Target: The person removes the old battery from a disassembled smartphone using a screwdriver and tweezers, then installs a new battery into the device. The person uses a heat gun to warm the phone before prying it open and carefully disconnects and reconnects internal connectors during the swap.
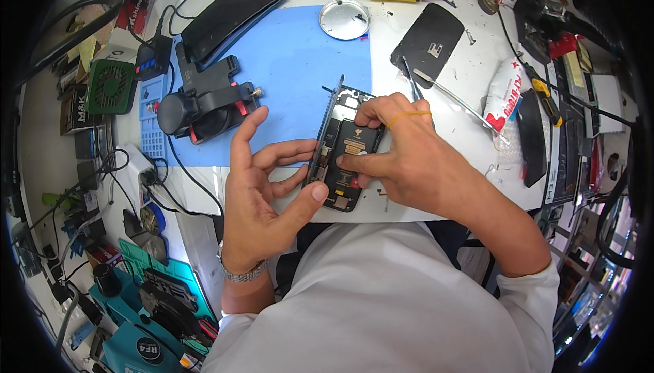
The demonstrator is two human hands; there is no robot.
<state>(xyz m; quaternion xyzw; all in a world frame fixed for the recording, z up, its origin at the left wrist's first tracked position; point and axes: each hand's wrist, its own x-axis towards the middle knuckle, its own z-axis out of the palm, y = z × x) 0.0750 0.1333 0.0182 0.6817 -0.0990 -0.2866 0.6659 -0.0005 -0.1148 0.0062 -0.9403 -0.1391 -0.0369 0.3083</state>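
An opened smartphone (354, 143) lies tilted near the table's front edge, its dark battery and inner parts exposed. Along its left side the screen panel (332, 111) stands up on edge. My left hand (262, 196) has its middle and ring fingertips against the panel's outer side and its thumb by the lower end. The left index finger points up, free of the phone. My right hand (402, 145) grips the phone body from the right, with one finger laid across the battery and others curled at the right edge. Part of that edge is hidden beneath them.
A blue mat (286, 53) carries a black clamp holder (204, 104). Beyond the phone are a round metal dish (344, 20), a dark back cover (429, 42), tweezers (412, 79) and a thin metal tool (456, 100). A yellow-handled screwdriver (545, 100) lies at right; cables run along the left.
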